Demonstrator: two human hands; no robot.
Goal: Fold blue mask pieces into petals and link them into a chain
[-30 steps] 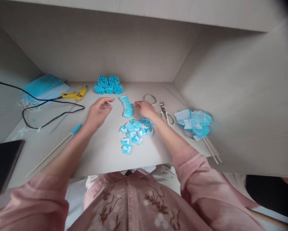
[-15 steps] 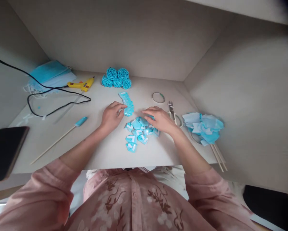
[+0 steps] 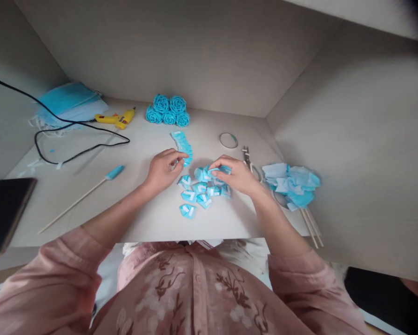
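A strip of overlapping blue pieces point(image 3: 181, 140) lies on the table, and my left hand point(image 3: 165, 168) rests at its near end. The thumb and index finger of that hand are slightly apart, with no thing clearly between them. Over the pile of folded blue pieces with white tape bits point(image 3: 200, 188), my right hand point(image 3: 237, 174) has its thumb and fingertips closed on one folded blue piece point(image 3: 213, 171). Its fingers hide part of the pile.
Blue fabric roses point(image 3: 169, 110) are stacked at the back, with a yellow glue gun point(image 3: 120, 119) and masks point(image 3: 69, 102) to their left. A blue-tipped stick point(image 3: 78, 201) and a phone point(image 3: 7, 211) lie left. On the right are a tape roll point(image 3: 228, 140), scissors point(image 3: 246, 156) and crumpled blue fabric point(image 3: 293, 183).
My right hand has closed its fingertips on a blue piece at the top of the pile. My left hand has shifted slightly right over the strip's near end. The view has tilted slightly.
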